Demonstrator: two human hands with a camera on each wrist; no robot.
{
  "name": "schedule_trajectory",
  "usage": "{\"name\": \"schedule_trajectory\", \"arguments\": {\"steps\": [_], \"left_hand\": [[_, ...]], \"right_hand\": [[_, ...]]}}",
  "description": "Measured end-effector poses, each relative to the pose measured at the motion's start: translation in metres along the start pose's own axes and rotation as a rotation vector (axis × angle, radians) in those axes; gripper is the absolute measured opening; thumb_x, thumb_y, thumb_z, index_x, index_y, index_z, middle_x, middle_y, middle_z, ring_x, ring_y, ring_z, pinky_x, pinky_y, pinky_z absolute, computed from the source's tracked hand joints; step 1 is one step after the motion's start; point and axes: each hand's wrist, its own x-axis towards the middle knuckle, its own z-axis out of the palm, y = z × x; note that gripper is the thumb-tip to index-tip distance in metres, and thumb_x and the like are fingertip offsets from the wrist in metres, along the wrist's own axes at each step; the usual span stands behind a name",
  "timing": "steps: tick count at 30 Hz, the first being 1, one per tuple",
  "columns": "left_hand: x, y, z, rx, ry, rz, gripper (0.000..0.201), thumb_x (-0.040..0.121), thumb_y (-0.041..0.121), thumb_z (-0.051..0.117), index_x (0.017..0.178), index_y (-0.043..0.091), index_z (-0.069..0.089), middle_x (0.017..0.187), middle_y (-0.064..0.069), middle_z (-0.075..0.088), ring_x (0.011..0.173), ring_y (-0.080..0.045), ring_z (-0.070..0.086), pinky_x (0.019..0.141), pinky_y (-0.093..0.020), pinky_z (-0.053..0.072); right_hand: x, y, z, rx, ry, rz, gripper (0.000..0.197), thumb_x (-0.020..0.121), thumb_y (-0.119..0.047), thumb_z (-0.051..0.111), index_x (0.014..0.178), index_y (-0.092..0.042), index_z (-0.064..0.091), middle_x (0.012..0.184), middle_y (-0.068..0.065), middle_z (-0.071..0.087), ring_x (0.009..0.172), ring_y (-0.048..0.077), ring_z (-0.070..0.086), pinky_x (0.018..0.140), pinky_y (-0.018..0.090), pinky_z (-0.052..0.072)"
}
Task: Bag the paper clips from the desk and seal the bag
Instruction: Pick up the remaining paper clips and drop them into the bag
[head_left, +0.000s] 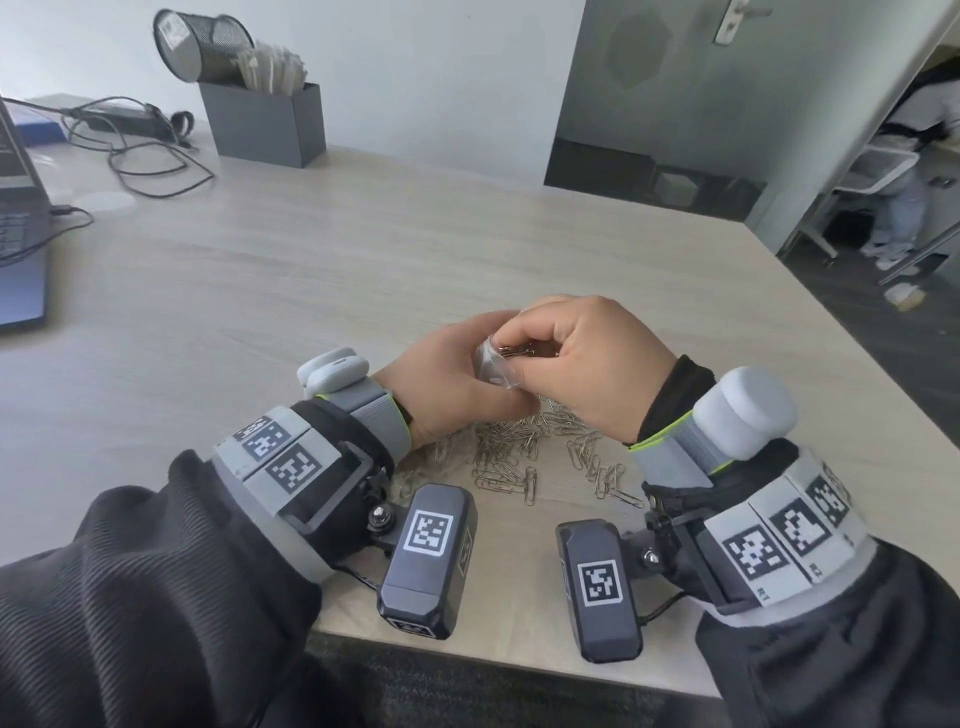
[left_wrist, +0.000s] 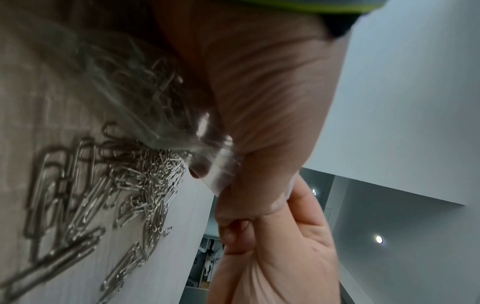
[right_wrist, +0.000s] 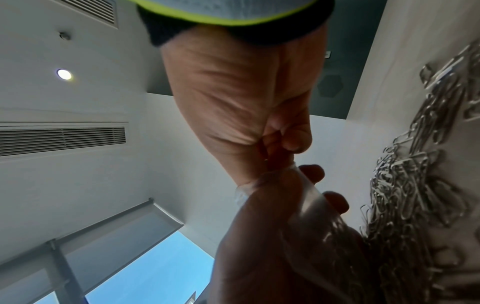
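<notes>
My left hand (head_left: 457, 379) grips a small clear plastic bag (head_left: 491, 368) just above the desk (head_left: 311, 270), mouth turned to the right. My right hand (head_left: 540, 358) pinches a small bunch of paper clips (head_left: 519, 352) at that mouth. Below both hands a loose pile of silver paper clips (head_left: 519, 449) lies near the front edge. The left wrist view shows the bag (left_wrist: 155, 115) with clips inside, above the pile (left_wrist: 116, 185). In the right wrist view my right hand's fingertips (right_wrist: 291, 142) are pinched together just above the bag's rim (right_wrist: 309, 197).
A laptop (head_left: 21, 218) and tangled cables (head_left: 130, 150) lie at the far left. A grey box (head_left: 265, 124) with a tilted mesh cup (head_left: 202, 47) stands at the back. The desk ends at the right, where a person (head_left: 904, 171) stands beyond a doorway.
</notes>
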Motion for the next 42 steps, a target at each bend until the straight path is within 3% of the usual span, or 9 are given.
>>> {"name": "schedule_trajectory", "arguments": {"steps": [3,8,19,24,26,28,33,39,42], "left_hand": [[0.0,0.001,0.0,0.007,0.001,0.014,0.051,0.06,0.036,0.077,0.11,0.039,0.068,0.1,0.007,0.076,0.094,-0.015,0.071,0.082,-0.036,0.057],[-0.001,0.003,0.002,-0.005,0.006,0.045,0.062,0.061,0.03,0.079,0.122,0.023,0.067,0.113,-0.014,0.074,0.109,-0.039,0.069,0.091,-0.059,0.057],[-0.001,-0.001,0.001,-0.097,-0.001,-0.015,0.068,0.061,0.013,0.084,0.124,0.028,0.064,0.113,-0.012,0.077,0.103,-0.026,0.075,0.089,-0.046,0.06],[-0.001,0.001,-0.005,-0.115,0.033,-0.066,0.064,0.075,0.002,0.084,0.128,0.03,0.062,0.09,-0.001,0.072,0.067,-0.012,0.068,0.058,-0.022,0.055],[-0.002,0.002,-0.01,-0.11,0.041,-0.084,0.07,0.072,0.011,0.084,0.133,0.036,0.061,0.091,-0.012,0.073,0.069,-0.02,0.072,0.063,-0.027,0.059],[-0.005,0.004,-0.017,-0.108,0.061,-0.093,0.072,0.065,0.025,0.081,0.132,0.044,0.062,0.095,-0.023,0.074,0.075,-0.026,0.074,0.083,-0.04,0.06],[-0.005,-0.001,-0.037,-0.12,0.186,-0.146,0.067,0.062,0.033,0.08,0.125,0.049,0.066,0.094,-0.022,0.076,0.076,-0.023,0.072,0.109,-0.052,0.047],[-0.013,0.002,-0.049,-0.179,0.243,-0.177,0.058,0.078,0.011,0.079,0.129,0.036,0.066,0.086,-0.008,0.072,0.069,-0.018,0.07,0.081,-0.035,0.053],[-0.018,0.001,-0.052,-0.207,0.243,-0.197,0.058,0.07,0.019,0.077,0.124,0.041,0.069,0.094,-0.02,0.073,0.077,-0.024,0.07,0.086,-0.041,0.054]], "right_hand": [[0.0,0.0,0.003,-0.012,0.006,-0.033,0.015,0.077,-0.014,0.075,0.085,-0.027,0.077,0.084,-0.01,0.069,0.077,0.003,0.062,0.074,0.021,0.047],[0.0,0.006,0.007,0.045,0.026,-0.003,0.017,0.075,-0.015,0.079,0.088,-0.026,0.077,0.081,-0.012,0.069,0.073,-0.001,0.062,0.072,0.016,0.044],[-0.005,0.008,0.008,0.243,0.009,-0.004,0.019,0.078,-0.002,0.073,0.088,-0.018,0.076,0.078,0.0,0.075,0.07,0.014,0.068,0.07,0.03,0.056],[-0.008,0.012,0.003,0.393,0.16,0.032,0.012,0.082,-0.011,0.071,0.088,-0.021,0.076,0.081,0.014,0.073,0.068,0.021,0.065,0.06,0.037,0.054],[-0.009,0.019,-0.005,0.382,0.275,0.107,0.007,0.086,-0.015,0.069,0.088,-0.017,0.075,0.084,0.01,0.074,0.066,0.016,0.065,0.055,0.032,0.051],[-0.01,0.026,-0.014,0.381,0.323,0.235,0.01,0.09,-0.02,0.065,0.088,-0.014,0.073,0.084,0.003,0.074,0.065,0.014,0.063,0.055,0.029,0.048],[-0.01,0.046,-0.016,0.021,0.052,0.419,0.021,0.091,-0.037,0.061,0.099,-0.021,0.073,0.096,-0.006,0.072,0.087,0.011,0.064,0.075,0.026,0.047],[0.014,0.038,0.0,-0.324,-0.252,0.384,0.058,0.073,-0.064,0.055,0.123,-0.035,0.061,0.121,-0.003,0.06,0.104,0.013,0.063,0.097,0.034,0.048],[0.022,0.028,0.011,-0.41,-0.327,0.278,0.058,0.074,-0.063,0.054,0.125,-0.035,0.06,0.121,-0.005,0.053,0.113,0.012,0.053,0.105,0.038,0.041]]}}
